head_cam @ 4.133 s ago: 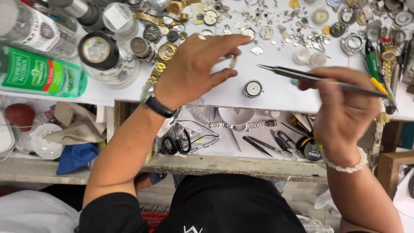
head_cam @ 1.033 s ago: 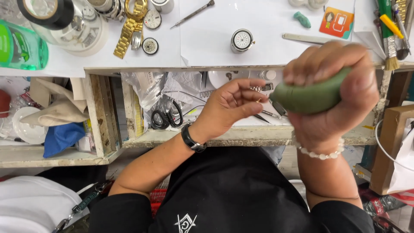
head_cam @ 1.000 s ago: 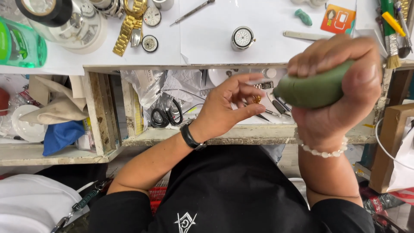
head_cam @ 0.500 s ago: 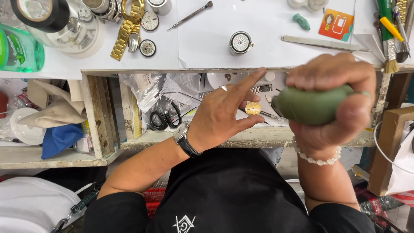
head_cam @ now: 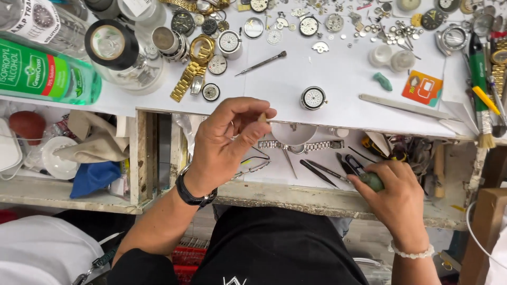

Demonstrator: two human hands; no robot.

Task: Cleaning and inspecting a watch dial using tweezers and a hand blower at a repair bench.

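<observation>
Left hand [head_cam: 224,145] pinches a tiny gold part [head_cam: 262,117] (above the bench [head_cam: 338,68] edge); right hand [head_cam: 398,198] grips a green blower [head_cam: 374,181].

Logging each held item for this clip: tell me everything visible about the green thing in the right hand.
The green thing is a rounded, matte, dull green piece that looks rubbery. Only a small bulge shows, poking out between the thumb and fingers of the right hand, which closes around the rest, so its full shape cannot be told. It is held low over the open drawer under the white worktop, next to a few dark slim tools. Nothing but the hand visibly touches it.
</observation>
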